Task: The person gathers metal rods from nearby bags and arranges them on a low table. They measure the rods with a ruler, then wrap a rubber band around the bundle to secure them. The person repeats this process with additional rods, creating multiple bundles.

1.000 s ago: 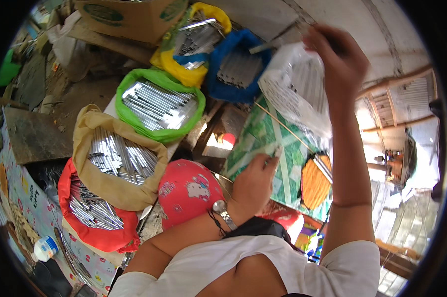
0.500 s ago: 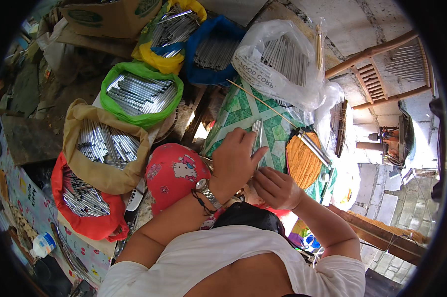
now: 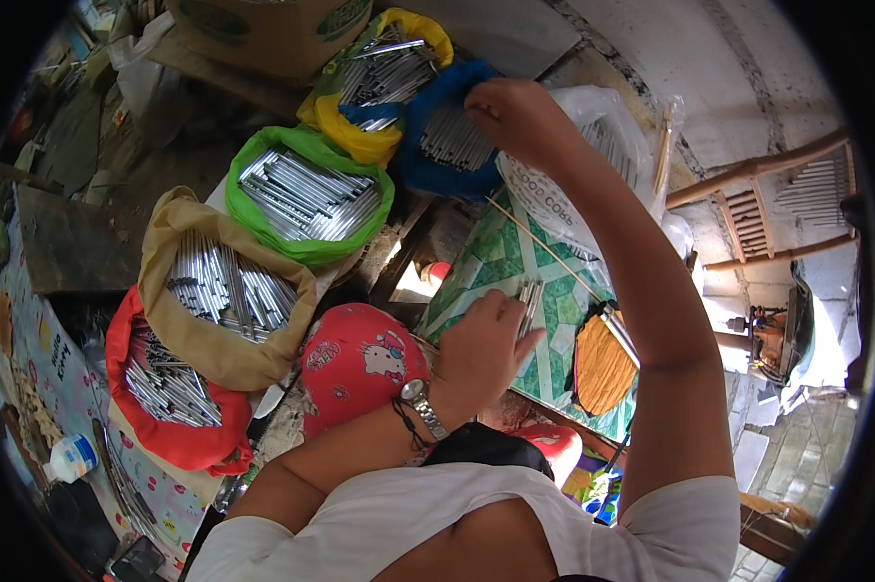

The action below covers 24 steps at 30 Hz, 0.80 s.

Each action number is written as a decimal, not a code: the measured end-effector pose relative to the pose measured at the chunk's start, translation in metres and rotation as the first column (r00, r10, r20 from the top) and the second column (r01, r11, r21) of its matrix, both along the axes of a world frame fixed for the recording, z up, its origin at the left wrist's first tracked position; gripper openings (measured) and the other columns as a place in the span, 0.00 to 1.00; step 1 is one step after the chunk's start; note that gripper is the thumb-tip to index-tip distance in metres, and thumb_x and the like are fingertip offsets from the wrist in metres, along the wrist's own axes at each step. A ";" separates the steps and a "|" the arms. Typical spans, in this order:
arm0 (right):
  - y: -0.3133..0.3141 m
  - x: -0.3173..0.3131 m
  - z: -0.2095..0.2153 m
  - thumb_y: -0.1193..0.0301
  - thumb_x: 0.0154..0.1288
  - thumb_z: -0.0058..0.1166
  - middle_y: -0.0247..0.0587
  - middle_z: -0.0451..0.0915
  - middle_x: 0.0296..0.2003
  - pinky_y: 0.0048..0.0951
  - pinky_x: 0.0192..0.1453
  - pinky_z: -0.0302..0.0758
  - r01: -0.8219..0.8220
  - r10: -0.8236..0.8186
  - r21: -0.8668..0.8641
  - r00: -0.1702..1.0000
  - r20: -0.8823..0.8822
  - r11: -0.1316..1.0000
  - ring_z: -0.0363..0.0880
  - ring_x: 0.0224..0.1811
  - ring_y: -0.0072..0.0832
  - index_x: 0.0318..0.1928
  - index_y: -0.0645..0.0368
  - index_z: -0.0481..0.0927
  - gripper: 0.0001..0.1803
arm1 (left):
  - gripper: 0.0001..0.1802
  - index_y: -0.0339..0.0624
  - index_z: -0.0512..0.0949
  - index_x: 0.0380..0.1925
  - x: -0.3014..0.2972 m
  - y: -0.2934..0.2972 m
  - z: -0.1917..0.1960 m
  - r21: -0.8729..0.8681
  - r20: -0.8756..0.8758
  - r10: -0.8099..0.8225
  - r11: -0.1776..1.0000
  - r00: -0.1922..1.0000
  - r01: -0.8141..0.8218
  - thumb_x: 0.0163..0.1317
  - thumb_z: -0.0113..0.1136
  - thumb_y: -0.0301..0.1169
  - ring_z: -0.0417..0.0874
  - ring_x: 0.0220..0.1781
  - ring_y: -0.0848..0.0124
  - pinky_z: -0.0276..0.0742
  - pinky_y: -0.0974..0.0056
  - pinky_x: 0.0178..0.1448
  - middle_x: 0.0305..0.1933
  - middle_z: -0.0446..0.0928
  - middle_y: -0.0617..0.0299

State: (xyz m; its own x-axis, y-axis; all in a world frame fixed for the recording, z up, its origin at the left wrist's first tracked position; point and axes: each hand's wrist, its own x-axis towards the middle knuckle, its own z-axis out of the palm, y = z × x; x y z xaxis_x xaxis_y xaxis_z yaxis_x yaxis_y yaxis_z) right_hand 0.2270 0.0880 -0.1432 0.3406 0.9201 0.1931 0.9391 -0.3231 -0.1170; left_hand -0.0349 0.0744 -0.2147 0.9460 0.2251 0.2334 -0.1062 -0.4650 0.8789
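Observation:
My left hand (image 3: 483,351), with a metal-band watch (image 3: 424,405) on its wrist, is closed around a few short silver metal tubes (image 3: 530,294). They stick up beyond its fingers, over the green patterned tabletop (image 3: 476,254). Stretched far forward, my right hand (image 3: 520,114) is over the rim of a blue bag (image 3: 420,160) holding many thin metal tubes (image 3: 457,136). Its fingers are curled together and point down; anything between them is hidden. A clear plastic bag (image 3: 546,206) of tubes stands beside it, partly behind my right forearm.
Yellow (image 3: 345,136), green (image 3: 387,209), tan (image 3: 156,254) and red (image 3: 175,446) bags of metal tubes curve along the left. A thin stick (image 3: 544,242) and an orange-brown round pad (image 3: 600,364) lie on the tabletop. A wooden rack (image 3: 777,250) stands right.
My right hand has left the tubes by my left hand and reached forward to the blue bag. My left hand keeps its tubes. The whole view has shifted slightly.

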 end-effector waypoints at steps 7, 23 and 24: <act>0.056 0.052 -0.125 0.76 0.60 0.55 0.45 0.87 0.39 0.45 0.47 0.82 0.064 0.195 -0.788 0.954 0.229 0.612 0.87 0.44 0.47 0.40 0.57 0.88 0.10 | 0.21 0.45 0.77 0.41 -0.001 -0.001 0.003 0.121 -0.020 -0.043 0.992 0.999 0.045 0.54 0.72 0.44 0.82 0.45 0.62 0.82 0.61 0.37 0.41 0.74 0.59; 0.036 0.071 -0.080 0.77 0.59 0.53 0.51 0.85 0.38 0.40 0.52 0.82 0.072 0.093 -0.521 0.954 0.284 0.851 0.85 0.46 0.48 0.38 0.62 0.86 0.09 | 0.15 0.43 0.76 0.44 -0.002 0.000 -0.004 0.006 0.015 -0.043 0.999 0.999 0.043 0.60 0.66 0.34 0.81 0.43 0.58 0.81 0.56 0.40 0.40 0.75 0.57; 0.033 0.070 -0.078 0.76 0.61 0.53 0.51 0.85 0.40 0.40 0.51 0.83 0.040 0.146 -0.560 0.948 0.284 0.828 0.86 0.47 0.47 0.38 0.61 0.86 0.09 | 0.14 0.43 0.76 0.44 -0.001 -0.002 -0.005 0.003 0.034 -0.025 1.000 0.999 0.025 0.60 0.66 0.34 0.81 0.43 0.58 0.81 0.56 0.40 0.40 0.75 0.57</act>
State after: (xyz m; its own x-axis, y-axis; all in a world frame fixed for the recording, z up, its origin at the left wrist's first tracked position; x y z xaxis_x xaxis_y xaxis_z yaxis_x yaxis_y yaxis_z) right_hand 0.2971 0.1213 -0.2214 0.2982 0.9161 -0.2681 0.9141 -0.1933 0.3563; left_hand -0.0364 0.0727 -0.2193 0.9427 0.2011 0.2663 -0.1478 -0.4639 0.8735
